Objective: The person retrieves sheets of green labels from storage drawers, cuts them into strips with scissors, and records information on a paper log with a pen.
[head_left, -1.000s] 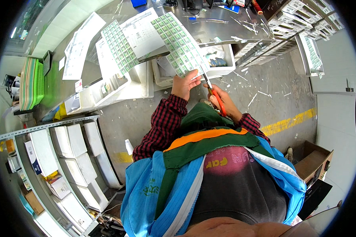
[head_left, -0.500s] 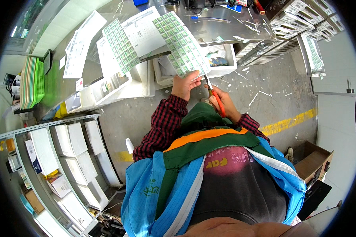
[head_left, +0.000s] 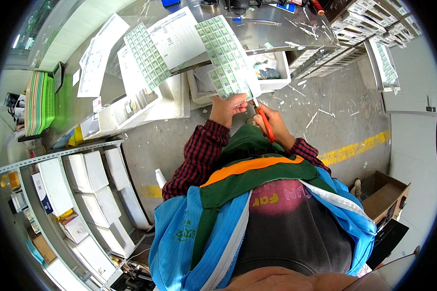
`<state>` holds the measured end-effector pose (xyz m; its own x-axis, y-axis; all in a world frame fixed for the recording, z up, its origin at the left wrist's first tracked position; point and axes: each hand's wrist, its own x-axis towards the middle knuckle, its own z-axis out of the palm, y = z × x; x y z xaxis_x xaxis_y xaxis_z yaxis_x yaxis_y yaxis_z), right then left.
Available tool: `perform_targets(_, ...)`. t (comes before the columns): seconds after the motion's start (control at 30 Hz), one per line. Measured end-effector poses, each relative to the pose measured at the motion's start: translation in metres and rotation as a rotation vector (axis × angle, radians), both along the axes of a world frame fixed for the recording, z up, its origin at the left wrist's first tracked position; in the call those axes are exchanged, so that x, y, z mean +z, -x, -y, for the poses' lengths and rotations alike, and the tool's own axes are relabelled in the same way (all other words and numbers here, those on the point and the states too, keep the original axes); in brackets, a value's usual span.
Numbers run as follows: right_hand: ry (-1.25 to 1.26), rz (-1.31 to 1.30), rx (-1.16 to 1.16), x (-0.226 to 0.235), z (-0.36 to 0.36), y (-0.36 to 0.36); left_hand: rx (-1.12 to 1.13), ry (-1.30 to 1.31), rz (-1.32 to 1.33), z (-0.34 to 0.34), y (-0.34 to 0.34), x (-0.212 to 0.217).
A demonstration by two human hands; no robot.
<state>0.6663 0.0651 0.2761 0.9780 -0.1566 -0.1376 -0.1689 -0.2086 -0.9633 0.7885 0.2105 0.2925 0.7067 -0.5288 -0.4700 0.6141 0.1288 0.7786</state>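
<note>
My left hand pinches the near edge of a sheet of green printed labels, which stretches away from me over the bench edge. In my right hand are scissors with red-orange handles. Their blades point away from me and lie at the sheet's near right edge, close to my left fingertips; the blade tips are partly hidden by the paper. Left of this sheet, another sheet of green labels lies beside white printed papers on the bench.
Below the bench edge are open white drawers with contents. Paper scraps litter the metal bench and the floor. A blue pen lies at the back. Shelves with white boxes stand at the left, green baskets farther back.
The held label sheet has shifted slightly and its near end has swung. The scissor blades, seen dark and apart from the edge before, now lie closer against the sheet.
</note>
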Motion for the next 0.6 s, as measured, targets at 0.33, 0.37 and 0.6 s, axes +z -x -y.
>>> perform_targets(0.33,-0.037,0.009,-0.016,0.004,-0.006,-0.002,0.012,0.004,-0.029,-0.007,0.010,-0.014)
perform_targets(0.37,-0.038,-0.005,-0.015,0.004,-0.006,-0.003,0.026,-0.003,-0.030,-0.008,0.011,-0.014)
perform_targets(0.6,0.045,-0.060,-0.006,0.004,-0.010,-0.004,-0.005,0.038,-0.047,-0.012,0.012,-0.011)
